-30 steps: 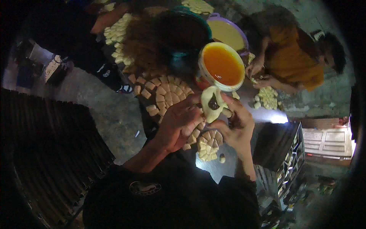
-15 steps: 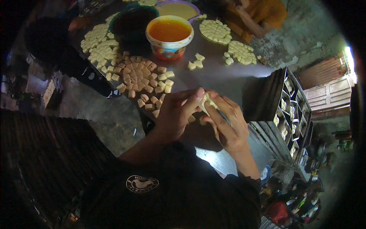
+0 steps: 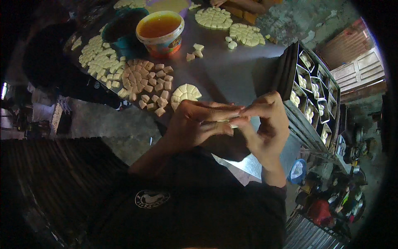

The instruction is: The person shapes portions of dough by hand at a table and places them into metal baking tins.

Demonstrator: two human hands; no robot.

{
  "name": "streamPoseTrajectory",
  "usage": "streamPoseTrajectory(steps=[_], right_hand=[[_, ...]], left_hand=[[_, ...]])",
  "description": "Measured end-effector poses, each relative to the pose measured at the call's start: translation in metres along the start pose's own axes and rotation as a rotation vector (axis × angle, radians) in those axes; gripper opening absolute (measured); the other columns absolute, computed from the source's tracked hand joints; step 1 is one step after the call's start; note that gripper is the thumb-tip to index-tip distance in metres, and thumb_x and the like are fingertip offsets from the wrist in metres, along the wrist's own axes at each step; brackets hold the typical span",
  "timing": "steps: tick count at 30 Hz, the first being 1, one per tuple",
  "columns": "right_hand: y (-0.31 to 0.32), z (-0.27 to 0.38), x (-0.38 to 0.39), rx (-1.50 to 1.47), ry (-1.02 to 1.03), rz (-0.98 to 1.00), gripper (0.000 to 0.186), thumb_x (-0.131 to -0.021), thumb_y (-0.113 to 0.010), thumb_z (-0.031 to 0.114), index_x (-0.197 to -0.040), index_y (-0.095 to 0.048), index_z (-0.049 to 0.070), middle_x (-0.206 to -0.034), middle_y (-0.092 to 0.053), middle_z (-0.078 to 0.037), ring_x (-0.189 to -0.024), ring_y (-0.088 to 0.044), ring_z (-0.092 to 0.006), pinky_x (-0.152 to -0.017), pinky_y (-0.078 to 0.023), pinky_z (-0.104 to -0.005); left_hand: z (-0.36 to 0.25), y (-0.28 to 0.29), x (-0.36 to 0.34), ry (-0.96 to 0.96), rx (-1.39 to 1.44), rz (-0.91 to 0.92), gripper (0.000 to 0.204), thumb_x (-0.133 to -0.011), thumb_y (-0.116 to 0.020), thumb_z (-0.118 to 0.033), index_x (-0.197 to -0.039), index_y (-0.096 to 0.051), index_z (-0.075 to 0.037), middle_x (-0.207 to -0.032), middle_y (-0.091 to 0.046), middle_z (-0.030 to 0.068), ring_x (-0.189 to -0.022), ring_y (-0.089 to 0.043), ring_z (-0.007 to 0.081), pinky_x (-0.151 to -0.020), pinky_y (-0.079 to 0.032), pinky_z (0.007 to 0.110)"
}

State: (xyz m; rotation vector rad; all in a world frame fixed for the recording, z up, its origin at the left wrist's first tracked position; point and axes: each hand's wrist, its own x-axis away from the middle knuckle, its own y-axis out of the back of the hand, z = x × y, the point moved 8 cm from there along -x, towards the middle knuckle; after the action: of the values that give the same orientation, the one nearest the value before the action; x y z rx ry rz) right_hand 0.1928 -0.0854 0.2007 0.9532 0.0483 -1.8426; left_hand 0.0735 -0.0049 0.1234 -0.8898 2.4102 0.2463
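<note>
My left hand (image 3: 203,122) and my right hand (image 3: 267,124) meet above the near edge of the table, fingers pressed together. Between their fingertips a small piece of pale dough (image 3: 234,125) shows, mostly hidden by the fingers. Just beyond my left hand lies a pale dough round cut into wedges (image 3: 185,92). To its left is a group of brownish cut dough pieces (image 3: 137,76), some loose. A few small dough pieces (image 3: 197,50) sit farther off on the metal table (image 3: 224,76).
A bucket of orange filling (image 3: 159,31) stands beside a dark teal tub (image 3: 120,31). More cut dough rounds (image 3: 213,18) lie at the far side, near another person's arm (image 3: 244,5). At right, a stack of metal trays (image 3: 296,68) holds white dough pieces. A blue bucket (image 3: 297,171) stands below.
The view has shifted, bringing the pale cut round beyond my left hand into sight. My fingers have closed over the dough, which showed more before; my right hand has turned and risen.
</note>
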Motion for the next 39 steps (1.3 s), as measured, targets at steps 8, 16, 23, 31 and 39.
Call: streamPoseTrajectory(steps=[8, 16, 23, 31, 39], right_hand=[[-0.036, -0.010, -0.009, 0.136, 0.042, 0.100, 0.067, -0.069, -0.090, 0.021, -0.126, -0.058, 0.006, -0.103, -0.074, -0.004, -0.078, -0.060, -0.0203, -0.071, -0.040, -0.0314], [-0.079, -0.050, -0.040, 0.237, -0.068, -0.002, 0.061, -0.070, -0.090, 0.020, -0.119, -0.057, 0.005, -0.104, -0.069, -0.007, -0.087, -0.062, -0.0209, -0.073, -0.046, -0.0321], [-0.112, -0.189, 0.055, -0.269, -0.977, -0.017, 0.050, -0.084, -0.078, 0.003, -0.122, -0.046, 0.005, -0.098, -0.068, -0.015, -0.094, -0.069, -0.0220, -0.080, -0.055, -0.0307], [-0.118, -0.277, 0.174, 0.362, -1.086, -0.019, 0.014, -0.090, -0.068, 0.008, -0.101, -0.071, 0.001, -0.105, -0.069, -0.015, -0.095, -0.069, -0.0243, -0.081, -0.054, -0.0337], [-0.168, -0.276, 0.101, 0.496, -0.822, 0.086, 0.030, -0.075, -0.074, 0.002, -0.103, -0.066, 0.005, -0.110, -0.062, -0.017, -0.097, -0.061, -0.0363, -0.081, -0.053, -0.0425]], left_hand=[[0.040, 0.032, -0.009, 0.423, 0.337, -0.032, 0.027, -0.098, -0.063, -0.009, -0.122, -0.067, 0.003, -0.115, -0.072, 0.0151, -0.102, -0.067, 0.0140, -0.088, -0.054, 0.028], [0.079, 0.076, -0.028, 0.460, 0.425, 0.011, 0.023, -0.098, -0.065, -0.013, -0.115, -0.071, 0.001, -0.122, -0.066, 0.0108, -0.107, -0.064, 0.0153, -0.092, -0.052, 0.029], [0.166, 0.094, -0.015, 0.400, -0.023, 0.133, 0.023, -0.091, -0.072, -0.012, -0.113, -0.072, -0.006, -0.097, -0.064, 0.0067, -0.072, -0.059, 0.0098, -0.061, -0.045, 0.024], [0.246, 0.135, 0.018, 0.498, -0.221, 0.143, 0.036, -0.094, -0.064, -0.008, -0.130, -0.062, -0.012, -0.106, -0.071, 0.0122, -0.087, -0.069, 0.0269, -0.077, -0.054, 0.036], [0.251, 0.132, 0.044, 0.445, -0.525, 0.267, 0.070, -0.084, -0.063, 0.004, -0.147, -0.046, -0.019, -0.111, -0.068, 0.0139, -0.104, -0.064, 0.0339, -0.089, -0.051, 0.045]])
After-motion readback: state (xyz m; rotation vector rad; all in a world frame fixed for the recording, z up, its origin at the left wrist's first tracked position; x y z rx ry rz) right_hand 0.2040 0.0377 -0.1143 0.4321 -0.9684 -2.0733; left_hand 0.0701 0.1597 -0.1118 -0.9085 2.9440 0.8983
